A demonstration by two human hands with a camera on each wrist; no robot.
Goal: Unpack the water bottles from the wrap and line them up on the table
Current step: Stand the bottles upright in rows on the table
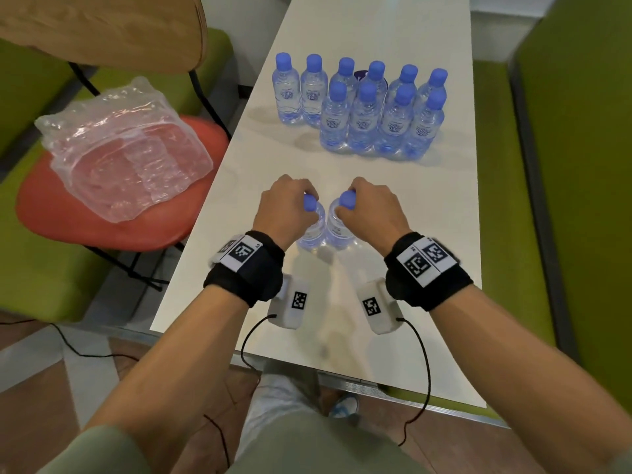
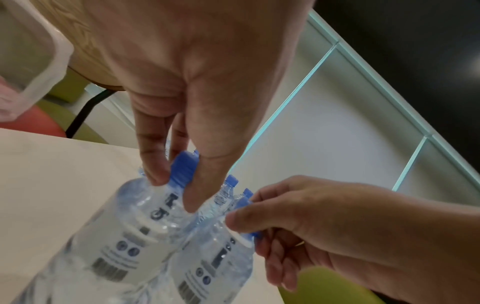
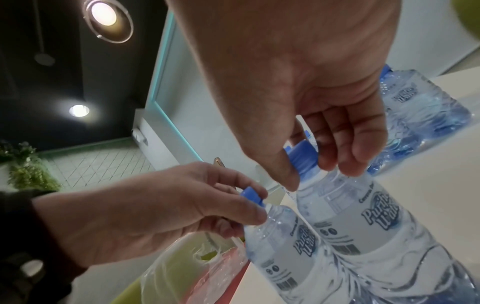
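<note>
Two clear water bottles with blue caps stand upright side by side near the table's front. My left hand pinches the cap and neck of the left bottle. My right hand does the same on the right bottle. In the left wrist view the left hand has thumb and fingers around the blue cap. In the right wrist view the right hand holds its cap. Several more bottles stand in two rows farther back. Whether the held bottles touch the table is unclear.
The empty clear plastic wrap lies crumpled on a red chair seat left of the white table. Green benches flank the table. The table's near edge lies just under my wrists.
</note>
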